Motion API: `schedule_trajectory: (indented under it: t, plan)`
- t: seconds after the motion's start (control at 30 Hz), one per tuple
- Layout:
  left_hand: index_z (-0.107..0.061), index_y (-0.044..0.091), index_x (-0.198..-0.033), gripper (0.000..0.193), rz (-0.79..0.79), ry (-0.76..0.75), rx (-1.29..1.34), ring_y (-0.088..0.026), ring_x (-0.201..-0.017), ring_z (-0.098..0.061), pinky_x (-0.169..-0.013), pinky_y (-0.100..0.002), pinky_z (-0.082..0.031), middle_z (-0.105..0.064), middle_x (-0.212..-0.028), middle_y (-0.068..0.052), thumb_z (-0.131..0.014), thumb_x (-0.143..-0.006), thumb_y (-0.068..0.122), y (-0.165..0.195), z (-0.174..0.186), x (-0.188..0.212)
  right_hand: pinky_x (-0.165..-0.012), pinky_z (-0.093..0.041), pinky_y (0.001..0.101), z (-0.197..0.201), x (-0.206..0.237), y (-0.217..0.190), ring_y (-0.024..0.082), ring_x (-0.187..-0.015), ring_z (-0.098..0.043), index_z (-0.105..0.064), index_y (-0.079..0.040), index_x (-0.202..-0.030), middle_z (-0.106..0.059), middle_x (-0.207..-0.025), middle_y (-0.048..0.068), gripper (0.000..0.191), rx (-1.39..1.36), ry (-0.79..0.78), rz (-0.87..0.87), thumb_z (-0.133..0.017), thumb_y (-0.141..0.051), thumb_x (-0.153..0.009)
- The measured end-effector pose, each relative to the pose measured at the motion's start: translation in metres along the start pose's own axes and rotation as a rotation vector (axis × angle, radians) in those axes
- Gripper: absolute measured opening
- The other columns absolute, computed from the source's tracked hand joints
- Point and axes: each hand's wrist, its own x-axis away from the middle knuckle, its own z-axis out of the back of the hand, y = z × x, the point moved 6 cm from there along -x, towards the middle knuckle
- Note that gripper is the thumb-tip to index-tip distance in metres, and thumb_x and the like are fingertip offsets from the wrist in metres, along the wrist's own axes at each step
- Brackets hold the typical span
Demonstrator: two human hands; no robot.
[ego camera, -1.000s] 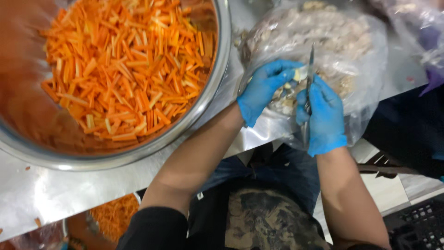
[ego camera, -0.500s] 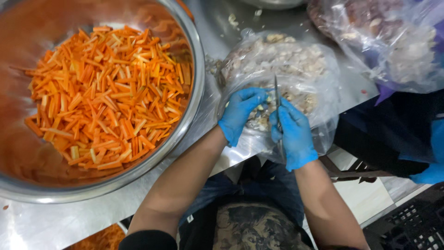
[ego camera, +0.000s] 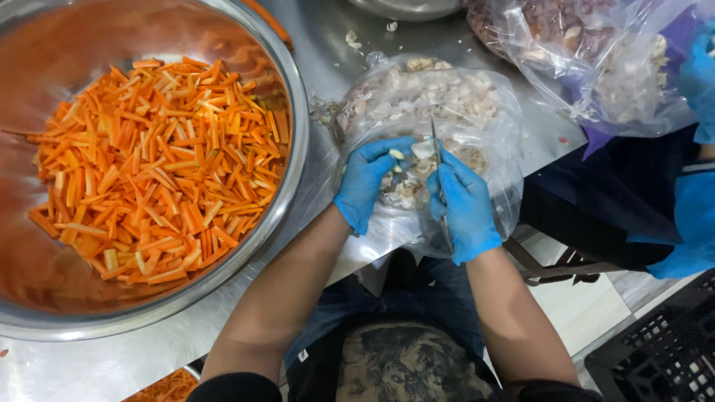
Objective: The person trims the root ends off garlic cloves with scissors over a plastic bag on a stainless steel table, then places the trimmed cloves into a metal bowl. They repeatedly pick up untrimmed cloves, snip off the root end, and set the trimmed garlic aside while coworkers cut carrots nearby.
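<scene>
Both my hands wear blue gloves. My left hand [ego camera: 366, 182] pinches a small pale clove, likely garlic [ego camera: 397, 155], over an open clear plastic bag [ego camera: 447, 97] full of pale cloves and skins. My right hand [ego camera: 465, 208] grips a small knife [ego camera: 435, 138], its thin blade pointing away from me toward the clove. The two hands sit close together above the bag's near side, at the edge of the steel table [ego camera: 328, 67].
A large steel bowl [ego camera: 294, 149] of orange carrot sticks [ego camera: 156, 164] fills the left. A second clear bag [ego camera: 588, 59] of peelings lies at the upper right. Another person's blue-gloved hand [ego camera: 693, 216] is at the right edge. A black crate [ego camera: 663, 357] stands on the floor.
The view has shifted so bowl and bag sit lower and farther right in frame. My hands stay together over the bag, still working the knife against a clove.
</scene>
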Motion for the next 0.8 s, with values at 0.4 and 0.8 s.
schedule_trajectory:
  t: [0.4, 0.8]
  plan:
    - [-0.068, 0.0, -0.124, 0.024, -0.272, -0.018, 0.046, -0.012, -0.087, -0.063, -0.069, -0.027, -0.053, -0.069, -0.117, -0.009, -0.063, -0.101, 0.006, 0.151, -0.084, 0.059, -0.079, -0.055, 0.0432, 0.008, -0.02, -0.021, 0.038, -0.093, -0.071, -0.07, -0.002, -0.114, -0.072, -0.102, 0.022, 0.028, 0.842, -0.057, 0.483, -0.059, -0.024, -0.101]
    - [-0.067, 0.005, -0.104, 0.013, -0.225, 0.241, 0.054, -0.018, -0.082, -0.065, -0.071, -0.03, -0.057, -0.068, -0.1, -0.011, -0.069, -0.095, 0.013, 0.263, -0.115, -0.164, -0.081, -0.054, 0.0473, 0.005, -0.018, -0.026, 0.042, -0.097, -0.069, -0.071, -0.006, -0.114, -0.072, -0.104, 0.021, 0.031, 0.841, -0.06, 0.445, -0.057, -0.029, -0.099]
